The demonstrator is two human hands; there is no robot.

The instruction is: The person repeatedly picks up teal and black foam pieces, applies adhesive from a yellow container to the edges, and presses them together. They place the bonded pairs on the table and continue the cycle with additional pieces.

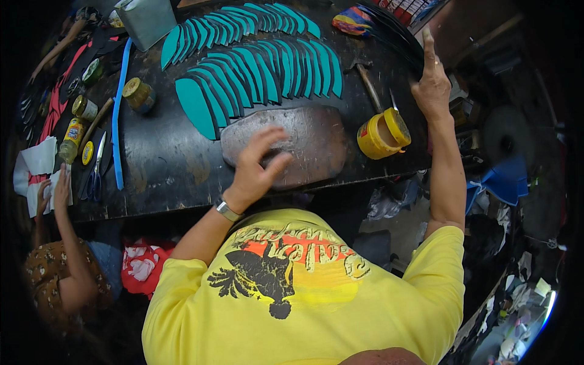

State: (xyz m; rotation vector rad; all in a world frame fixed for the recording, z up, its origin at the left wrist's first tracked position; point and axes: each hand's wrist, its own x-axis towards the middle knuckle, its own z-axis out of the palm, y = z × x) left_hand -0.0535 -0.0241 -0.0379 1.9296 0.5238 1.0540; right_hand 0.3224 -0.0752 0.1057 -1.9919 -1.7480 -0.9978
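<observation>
My left hand hovers over or rests on a worn, dark grey slab at the table's near edge; contact is unclear. Its fingers are apart and hold nothing. To the right, my right hand reaches forward beside a stack of long black sheets, index finger stretched out, the other fingers partly hidden. Beyond the slab, teal and black curved pieces lie overlapped in a fanned row. A second fanned row lies farther back. Between slab and right arm stands an open yellow tub with tan residue.
A hammer lies behind the tub. Leftward are a blue strip, a jar, scissors, a bottle and a grey can. At far left, another person's hands are near white cloth.
</observation>
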